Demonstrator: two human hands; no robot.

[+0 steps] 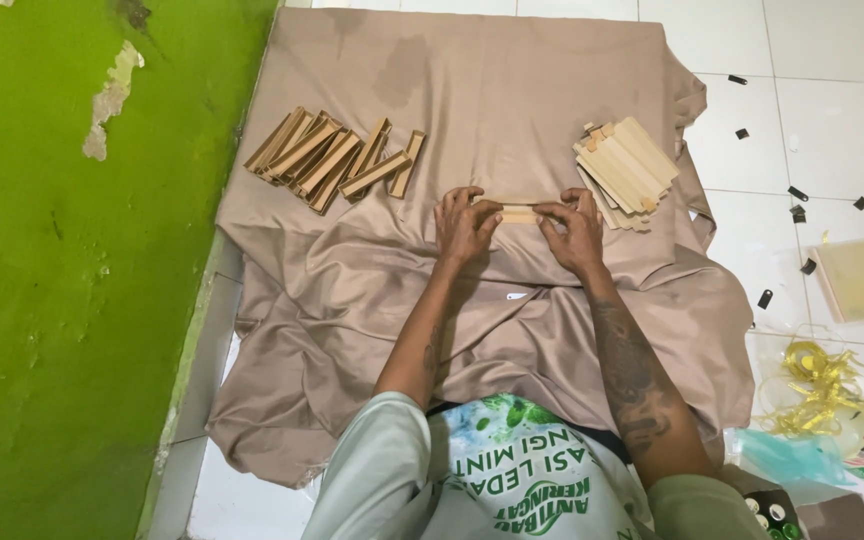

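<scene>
I held a pale strip between my hands, low on the tan cloth spread over the tiled floor. My left hand pinched its left end and my right hand pinched its right end — fingers curled over it, so most of the strip stayed hidden. A brown pile lay on the cloth to my left, a paler stack just beside my right hand. Black scraps and gold ribbon lay on the tiles — a green wall stood at my left.
</scene>
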